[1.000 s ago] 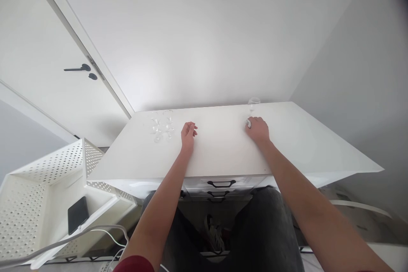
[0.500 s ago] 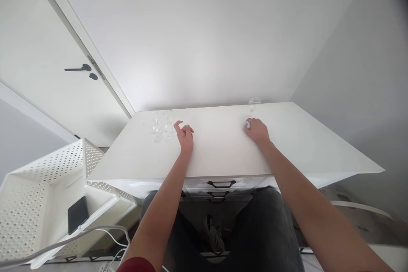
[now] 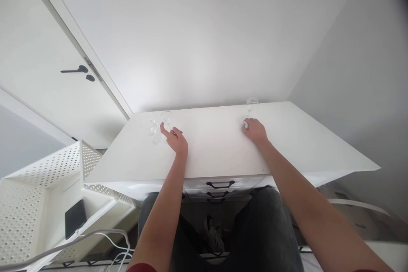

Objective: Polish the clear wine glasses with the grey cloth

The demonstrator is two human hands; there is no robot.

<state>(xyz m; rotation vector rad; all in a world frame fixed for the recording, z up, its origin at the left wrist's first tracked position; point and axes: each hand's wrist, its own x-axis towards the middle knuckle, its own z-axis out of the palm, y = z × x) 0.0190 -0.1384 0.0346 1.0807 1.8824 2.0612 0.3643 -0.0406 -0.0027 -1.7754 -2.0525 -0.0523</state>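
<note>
My left hand (image 3: 176,139) lies on the white desk (image 3: 219,148), its fingers apart and stretched toward a cluster of small clear glasses (image 3: 156,127) at the desk's back left; a fingertip is right beside them. My right hand (image 3: 255,131) rests curled on the desk at the right, closed round a small whitish thing (image 3: 245,125) that I cannot make out. A single clear stemmed glass (image 3: 251,103) stands just behind that hand near the wall.
Drawers with black handles (image 3: 219,184) sit under the desk above my knees. A white perforated cart (image 3: 47,191) with a black device (image 3: 75,219) and cables stands at the lower left. A door with a black handle (image 3: 75,70) is at the left.
My left hand slid left across the desk and opened its fingers toward the cluster of glasses. My right hand has stayed in place.
</note>
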